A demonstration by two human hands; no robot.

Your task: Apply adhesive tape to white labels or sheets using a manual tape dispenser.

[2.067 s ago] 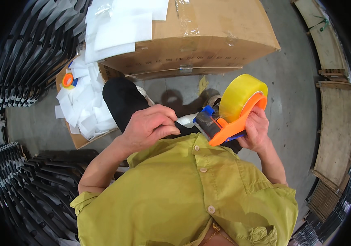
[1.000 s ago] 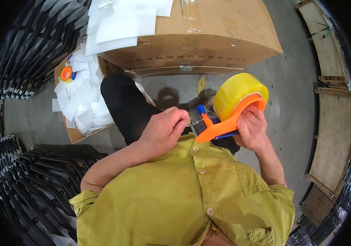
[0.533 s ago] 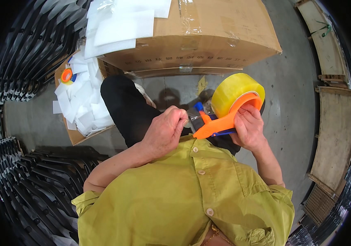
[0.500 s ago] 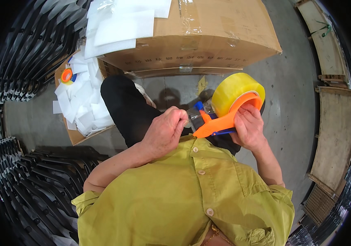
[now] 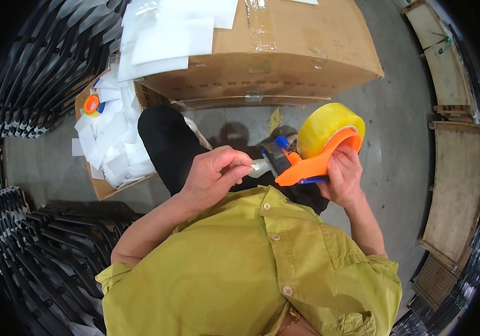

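Note:
My right hand (image 5: pixel 343 176) is wrapped round an orange and blue tape dispenser (image 5: pixel 307 167). A big yellowish roll of clear packing tape (image 5: pixel 325 126) is mounted on it. The dispenser's toothed cutting edge points toward my left hand (image 5: pixel 214 175). Thumb and forefinger of that hand pinch the tape end (image 5: pixel 259 167), a short clear strip that reaches to the cutting edge. Both hands are in front of my chest, above my lap. The palm side of the left hand is hidden.
A large cardboard box (image 5: pixel 318 61) stands ahead, with white foam sheets (image 5: pixel 175 39) on its top left. At the left, an open carton (image 5: pixel 98 185) holds foam pieces and another tape roll (image 5: pixel 91 104). Black metal frames (image 5: pixel 55 241) stack along the left; wooden pallets (image 5: pixel 455 185) stand at the right.
My left hand has drawn slightly left with the tape end, and a longer strip shows. The dispenser in my right hand has shifted a little to the right.

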